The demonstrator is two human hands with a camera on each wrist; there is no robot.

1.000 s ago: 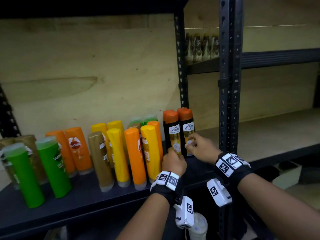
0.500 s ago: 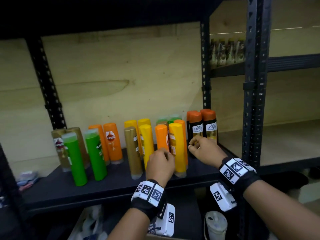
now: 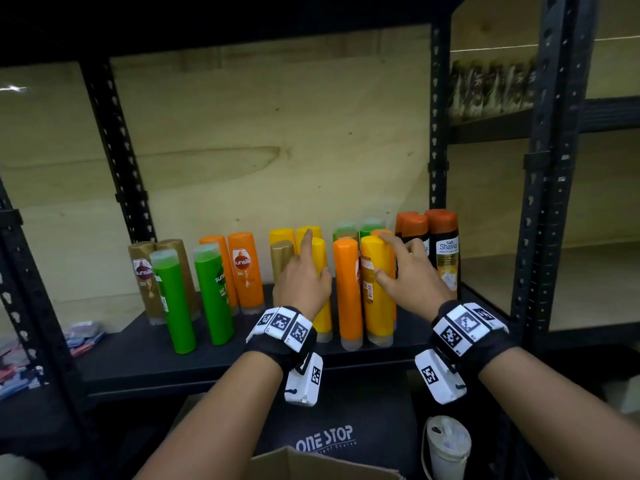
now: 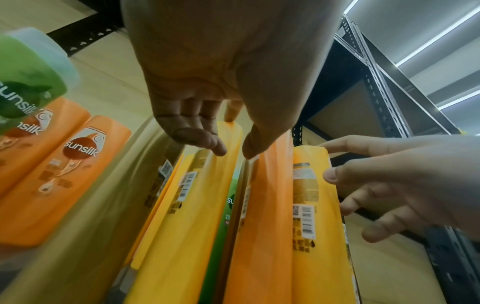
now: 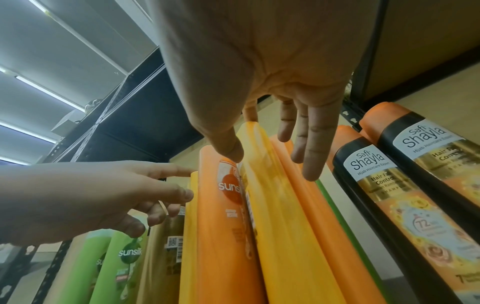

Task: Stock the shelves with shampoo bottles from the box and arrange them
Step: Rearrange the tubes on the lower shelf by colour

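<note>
Shampoo bottles stand in clusters on the black shelf [image 3: 207, 362]. My left hand [image 3: 317, 252] is at a yellow bottle [image 3: 321, 306]: its index finger points up against the cap and the other fingers are loosely curled, holding nothing. A gold bottle [image 3: 282, 258] stands just left of it. My right hand [image 3: 381, 254] lies with spread, straight fingers on another yellow bottle [image 3: 377, 299], with the thumb on its front. An orange bottle [image 3: 347, 292] stands between the two yellow ones. The left wrist view shows my left hand [image 4: 233, 144] open, and the right wrist view shows my right hand [image 5: 270, 156] open.
Black Safi Shayla bottles [image 3: 446, 251] stand at the shelf's right end by the upright post [image 3: 540, 202]. Green bottles [image 3: 173, 299] and orange Sunsilk bottles [image 3: 244, 268] fill the left part. A cardboard box flap [image 3: 311, 465] and a white cup [image 3: 446, 445] are below the shelf.
My right hand has moved left from the Shayla bottles onto the front yellow bottle. My left hand has moved left to the other yellow bottle and raised its index finger. The view has pulled back.
</note>
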